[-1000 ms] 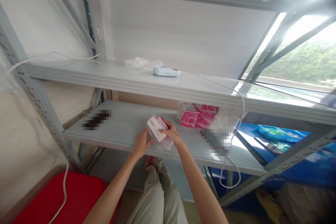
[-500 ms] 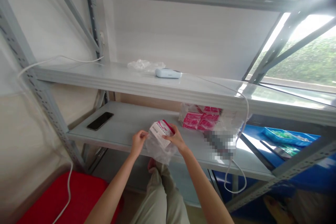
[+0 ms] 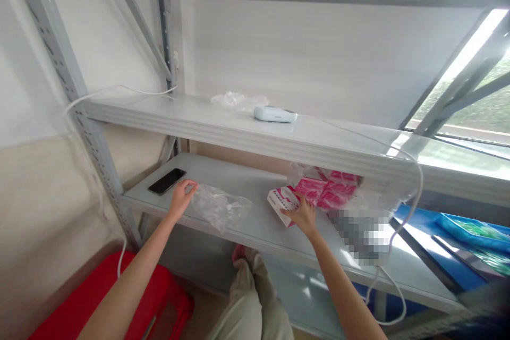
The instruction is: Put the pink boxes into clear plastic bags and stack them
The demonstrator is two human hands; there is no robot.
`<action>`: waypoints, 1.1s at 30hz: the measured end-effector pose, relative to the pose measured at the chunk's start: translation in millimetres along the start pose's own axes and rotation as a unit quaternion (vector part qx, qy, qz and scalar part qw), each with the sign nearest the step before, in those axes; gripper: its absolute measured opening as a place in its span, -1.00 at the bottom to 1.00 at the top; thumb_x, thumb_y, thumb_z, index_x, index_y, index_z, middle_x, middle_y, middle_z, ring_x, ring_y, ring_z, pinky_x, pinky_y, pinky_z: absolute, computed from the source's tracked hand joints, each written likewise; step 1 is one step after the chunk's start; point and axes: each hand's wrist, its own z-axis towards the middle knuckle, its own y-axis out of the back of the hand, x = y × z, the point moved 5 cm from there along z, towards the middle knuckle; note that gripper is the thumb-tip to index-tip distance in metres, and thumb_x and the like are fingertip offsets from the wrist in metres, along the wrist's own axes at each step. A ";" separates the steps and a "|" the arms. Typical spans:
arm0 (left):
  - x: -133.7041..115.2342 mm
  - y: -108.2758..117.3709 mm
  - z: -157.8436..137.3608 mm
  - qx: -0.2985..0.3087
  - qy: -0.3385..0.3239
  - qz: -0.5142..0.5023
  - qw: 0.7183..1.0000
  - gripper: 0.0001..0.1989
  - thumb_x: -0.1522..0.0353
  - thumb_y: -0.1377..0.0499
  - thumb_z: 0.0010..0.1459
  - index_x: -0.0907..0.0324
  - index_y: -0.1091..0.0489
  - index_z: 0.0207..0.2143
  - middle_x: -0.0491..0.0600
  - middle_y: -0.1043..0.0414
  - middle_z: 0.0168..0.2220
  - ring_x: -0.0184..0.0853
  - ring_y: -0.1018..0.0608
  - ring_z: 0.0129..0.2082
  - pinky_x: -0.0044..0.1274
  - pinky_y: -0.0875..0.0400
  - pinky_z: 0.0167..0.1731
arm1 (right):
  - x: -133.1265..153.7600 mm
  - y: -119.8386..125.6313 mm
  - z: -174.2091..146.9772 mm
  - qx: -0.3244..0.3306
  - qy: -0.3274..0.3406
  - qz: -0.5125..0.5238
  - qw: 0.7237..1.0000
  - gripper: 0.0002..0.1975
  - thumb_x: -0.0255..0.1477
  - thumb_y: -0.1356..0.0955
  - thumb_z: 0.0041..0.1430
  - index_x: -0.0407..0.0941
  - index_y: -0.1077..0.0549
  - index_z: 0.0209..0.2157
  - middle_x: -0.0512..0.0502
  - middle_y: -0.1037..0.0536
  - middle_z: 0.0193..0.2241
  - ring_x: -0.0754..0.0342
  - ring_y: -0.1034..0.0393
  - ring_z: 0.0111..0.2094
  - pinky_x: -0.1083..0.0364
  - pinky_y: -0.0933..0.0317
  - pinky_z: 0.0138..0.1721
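Grey steel shelving against a pale wall; the smooth lower shelf (image 3: 239, 180) carries a flat black phone (image 3: 167, 181) and a stack of pink packets (image 3: 326, 191). The left hand (image 3: 181, 196) pinches a crinkled clear plastic bag (image 3: 219, 206) lying on the shelf. The right hand (image 3: 305, 215), fingers curled, grips a rectangular white-and-pink box (image 3: 283, 201) beside the stack.

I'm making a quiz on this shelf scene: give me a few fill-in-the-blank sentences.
1. The left hand grips a clear plastic ____.
2. The right hand rests on a pink and white ____.
3. The phone lies on the ____ shelf.
Missing words: bag; box; lower.
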 end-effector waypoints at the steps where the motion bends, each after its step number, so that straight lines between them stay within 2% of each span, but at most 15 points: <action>1: -7.2 4.9 4.5 0.006 -0.021 0.005 1.000 -0.72 0.12 -0.12 0.06 0.14 -0.42 -0.39 0.02 -0.50 -0.29 -0.18 -0.48 -0.20 -0.36 -0.30 -0.12 | -4.0 -4.7 -2.0 0.022 -0.010 -0.048 0.999 -0.24 -0.35 -0.50 -0.28 -0.12 -0.30 0.05 -0.37 -0.37 0.00 -0.31 -0.18 0.09 -0.20 0.06 0.10; 5: -43.3 2.4 8.5 0.064 -0.084 -0.009 0.994 -0.79 0.19 -0.13 0.10 0.13 -0.42 -0.38 0.00 -0.50 -0.26 -0.20 -0.47 -0.16 -0.35 -0.26 -0.03 | 2.7 -19.2 -12.8 0.081 -0.015 -0.175 0.981 -0.22 -0.26 -0.46 -0.15 -0.13 -0.22 0.14 -0.38 -0.19 0.17 -0.36 0.05 0.23 -0.39 0.29 0.14; 8: -71.1 -13.9 3.6 0.110 -0.098 -0.041 0.988 -0.83 0.24 -0.13 0.13 0.13 -0.41 -0.39 0.00 -0.50 -0.24 -0.22 -0.48 -0.14 -0.36 -0.27 -0.01 | 53.4 -26.9 -25.0 0.067 0.083 -0.159 0.981 -0.26 -0.17 -0.37 0.04 -0.14 -0.14 0.20 -0.36 -0.01 0.27 -0.28 0.26 0.31 -0.36 0.34 0.17; 11: -100.4 -30.1 -1.7 0.135 -0.106 -0.075 0.982 -0.85 0.26 -0.13 0.14 0.14 -0.41 -0.37 0.01 -0.48 -0.22 -0.22 -0.48 -0.13 -0.36 -0.27 0.00 | 120.5 -53.7 -39.6 0.169 0.187 -0.066 0.965 -0.30 -0.13 -0.31 0.12 -0.08 -0.10 0.24 -0.24 -0.16 0.24 -0.15 0.02 0.26 -0.18 0.16 0.21; 13: -120.2 -38.7 -6.6 0.158 -0.125 -0.102 0.974 -0.84 0.26 -0.13 0.16 0.14 -0.41 -0.38 0.02 -0.47 -0.20 -0.23 -0.46 -0.10 -0.36 -0.27 0.01 | 152.9 -72.6 -41.6 0.220 0.186 0.004 0.958 -0.29 -0.14 -0.32 0.10 -0.05 -0.10 0.25 -0.21 -0.28 0.17 -0.12 -0.21 0.13 -0.09 -0.05 0.12; 15: -133.4 -44.0 -13.9 0.173 -0.144 -0.123 0.966 -0.82 0.25 -0.12 0.17 0.15 -0.42 -0.36 0.03 -0.44 -0.14 -0.23 -0.44 -0.04 -0.35 -0.24 0.06 | 170.6 -89.3 -37.5 0.256 0.165 0.053 0.951 -0.41 -0.22 -0.34 0.10 -0.03 -0.24 0.17 -0.15 -0.49 -0.05 -0.06 -0.41 -0.13 -0.02 -0.21 -0.06; 16: -134.8 -44.7 -18.0 0.162 -0.144 -0.132 0.967 -0.81 0.23 -0.12 0.17 0.14 -0.43 -0.30 0.04 -0.41 -0.08 -0.22 -0.41 0.01 -0.34 -0.21 0.09 | 174.8 -95.1 -34.3 0.264 0.160 0.072 0.948 -0.51 -0.26 -0.34 0.10 -0.03 -0.35 0.08 -0.11 -0.55 -0.17 -0.02 -0.43 -0.24 0.00 -0.24 -0.13; 18: -123.7 -41.5 -27.1 0.083 -0.109 -0.151 0.979 -0.69 0.18 -0.13 0.16 0.13 -0.37 -0.10 0.07 -0.31 0.07 -0.20 -0.31 0.13 -0.32 -0.15 0.14 | 176.4 -100.2 -28.6 0.260 0.167 0.114 0.944 -0.72 -0.32 -0.32 0.09 -0.05 -0.51 -0.15 -0.05 -0.58 -0.32 0.02 -0.41 -0.35 0.04 -0.24 -0.20; 20: -95.2 -36.4 -40.1 -0.035 -0.020 -0.171 0.984 -0.53 0.11 -0.12 0.15 0.12 -0.23 0.05 0.11 -0.20 0.16 -0.17 -0.24 0.19 -0.29 -0.15 0.15 | 170.8 -97.6 -26.7 0.229 0.175 0.163 0.943 -0.78 -0.30 -0.32 0.08 -0.09 -0.53 -0.29 -0.05 -0.56 -0.35 0.05 -0.37 -0.36 0.06 -0.22 -0.23; 22: -59.9 -39.9 -57.8 -0.087 0.114 -0.196 0.970 -0.47 0.03 -0.07 0.14 0.15 -0.20 0.05 0.17 -0.25 0.12 -0.12 -0.33 0.13 -0.27 -0.28 0.04 | 160.5 -91.9 -30.7 0.193 0.167 0.208 0.944 -0.77 -0.28 -0.32 0.04 -0.10 -0.50 -0.32 -0.04 -0.53 -0.38 0.07 -0.33 -0.39 0.09 -0.20 -0.28; 24: -36.4 -54.6 -75.6 -0.020 0.225 -0.240 0.944 -0.45 -0.02 -0.03 0.13 0.18 -0.24 0.00 0.20 -0.37 0.02 -0.08 -0.47 -0.01 -0.27 -0.40 -0.11 | 149.5 -86.4 -39.9 0.168 0.153 0.245 0.943 -0.80 -0.29 -0.33 -0.03 -0.10 -0.45 -0.36 -0.01 -0.47 -0.44 0.09 -0.29 -0.41 0.12 -0.17 -0.33; 25: -32.8 -62.9 -83.3 0.033 0.249 -0.268 0.930 -0.44 -0.04 -0.04 0.11 0.18 -0.27 -0.02 0.20 -0.42 -0.03 -0.07 -0.51 -0.06 -0.29 -0.43 -0.16 | 145.0 -84.1 -45.6 0.159 0.150 0.262 0.940 -0.83 -0.32 -0.32 -0.06 -0.10 -0.41 -0.40 0.01 -0.43 -0.47 0.10 -0.27 -0.42 0.13 -0.16 -0.34; 28: -46.4 -78.0 -95.8 0.138 0.222 -0.330 0.907 -0.46 -0.01 -0.13 0.06 0.17 -0.32 -0.04 0.15 -0.48 -0.07 -0.11 -0.55 -0.12 -0.34 -0.45 -0.20 | 136.2 -78.2 -63.1 0.144 0.154 0.291 0.933 -0.91 -0.38 -0.29 -0.13 -0.08 -0.27 -0.55 0.05 -0.33 -0.55 0.11 -0.20 -0.45 0.14 -0.12 -0.35; 30: -59.2 -79.9 -94.9 0.138 0.189 -0.330 0.915 -0.46 0.01 -0.19 0.01 0.16 -0.34 -0.06 0.12 -0.50 -0.11 -0.16 -0.56 -0.18 -0.38 -0.44 -0.21 | 133.1 -75.8 -72.8 0.144 0.157 0.287 0.934 -0.87 -0.39 -0.29 -0.15 -0.07 -0.20 -0.61 0.07 -0.26 -0.59 0.13 -0.14 -0.48 0.14 -0.09 -0.36; 33: -68.6 -78.3 -85.4 0.097 0.154 -0.289 0.940 -0.47 0.04 -0.23 -0.04 0.19 -0.38 -0.11 0.06 -0.51 -0.24 -0.25 -0.55 -0.28 -0.44 -0.41 -0.25 | 131.5 -73.3 -83.5 0.153 0.160 0.277 0.935 -0.83 -0.41 -0.30 -0.17 -0.07 -0.16 -0.64 0.09 -0.20 -0.61 0.14 -0.09 -0.51 0.15 -0.07 -0.39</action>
